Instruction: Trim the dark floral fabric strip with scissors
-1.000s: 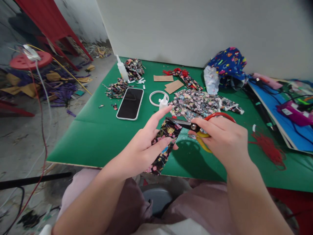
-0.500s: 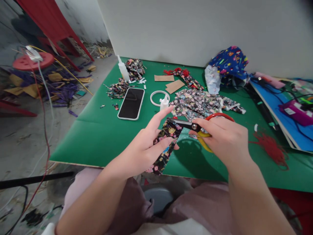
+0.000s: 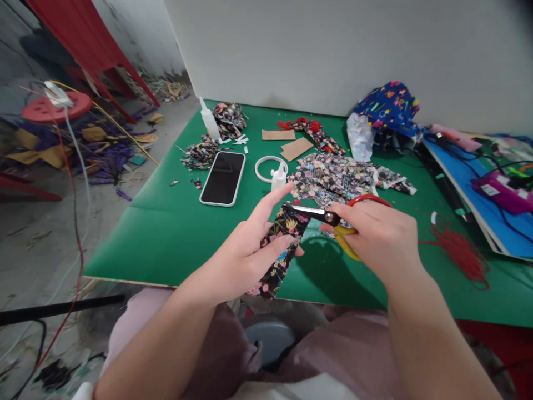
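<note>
My left hand [image 3: 245, 250] pinches a strip of black floral fabric [image 3: 275, 272] between thumb and fingers, its index finger stretched out along the far side. The strip slants over the front edge of the green table. In my right hand [image 3: 381, 236] are scissors [image 3: 328, 215] with one red and one yellow handle loop. Their dark blades lie across the top end of the strip, close to my left index finger. Just beyond that fingertip stands a small white squeeze bottle [image 3: 278, 176]. Loose floral fabric [image 3: 337, 176] lies past the scissors.
On the green table [image 3: 166, 233] lie a phone [image 3: 224, 178], a white ring [image 3: 258, 169], brown card pieces [image 3: 296, 149], bunched fabric scraps [image 3: 229, 119] and another white bottle [image 3: 210, 122]. Red thread [image 3: 460, 253], a blue folder [image 3: 462, 189] and a blue patterned cloth [image 3: 389, 114] are at the right.
The scissor blades have shifted slightly and look closer together at the strip's top end. My right hand has moved a little left. My left hand keeps its hold on the fabric.
</note>
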`<state>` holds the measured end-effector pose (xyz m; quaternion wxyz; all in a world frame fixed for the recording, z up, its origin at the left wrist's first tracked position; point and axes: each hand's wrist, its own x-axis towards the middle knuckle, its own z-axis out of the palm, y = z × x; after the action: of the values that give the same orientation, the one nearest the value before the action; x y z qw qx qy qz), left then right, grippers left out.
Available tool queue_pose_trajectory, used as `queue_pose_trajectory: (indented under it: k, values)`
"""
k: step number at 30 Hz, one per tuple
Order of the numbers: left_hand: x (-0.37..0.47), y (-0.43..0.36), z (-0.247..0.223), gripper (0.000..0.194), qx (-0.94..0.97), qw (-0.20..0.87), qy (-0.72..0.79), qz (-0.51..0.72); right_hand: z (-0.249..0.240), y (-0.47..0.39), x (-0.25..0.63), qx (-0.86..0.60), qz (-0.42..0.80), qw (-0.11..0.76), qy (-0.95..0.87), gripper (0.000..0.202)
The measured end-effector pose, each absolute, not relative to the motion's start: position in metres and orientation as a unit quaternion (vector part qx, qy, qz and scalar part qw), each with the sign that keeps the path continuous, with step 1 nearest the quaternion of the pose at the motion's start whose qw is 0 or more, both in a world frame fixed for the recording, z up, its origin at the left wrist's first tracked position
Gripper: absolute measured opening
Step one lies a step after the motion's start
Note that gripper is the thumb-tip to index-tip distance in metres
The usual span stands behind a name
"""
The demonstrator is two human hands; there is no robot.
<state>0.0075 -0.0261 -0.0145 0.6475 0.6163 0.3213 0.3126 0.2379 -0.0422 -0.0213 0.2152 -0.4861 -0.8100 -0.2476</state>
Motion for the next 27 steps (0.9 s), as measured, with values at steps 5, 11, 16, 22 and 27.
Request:
queue_pose_trajectory:
  k: [5,11,16,22,27]
  values:
    - [0.009,-0.026,-0.013,0.060,0.607,0.656,0.312,0.323,-0.024,-0.040,0.237,-0.495,-0.237,0.222,-0.806,0.017]
    - [0.010,-0.024,-0.014,0.060,0.622,0.631,0.317,0.337,-0.027,-0.039,0.237,-0.509,-0.199,0.234,-0.804,0.020]
    - [0.009,-0.024,-0.015,0.059,0.630,0.625,0.324,0.329,-0.028,-0.039,0.239,-0.526,-0.155,0.259,-0.795,0.026]
    - [0.008,-0.023,-0.013,0.060,0.648,0.595,0.347,0.325,-0.029,-0.036,0.241,-0.555,-0.136,0.270,-0.775,0.033]
    - [0.000,-0.015,-0.012,0.062,0.713,0.471,0.439,0.277,-0.032,-0.035,0.241,-0.572,-0.115,0.272,-0.765,0.037]
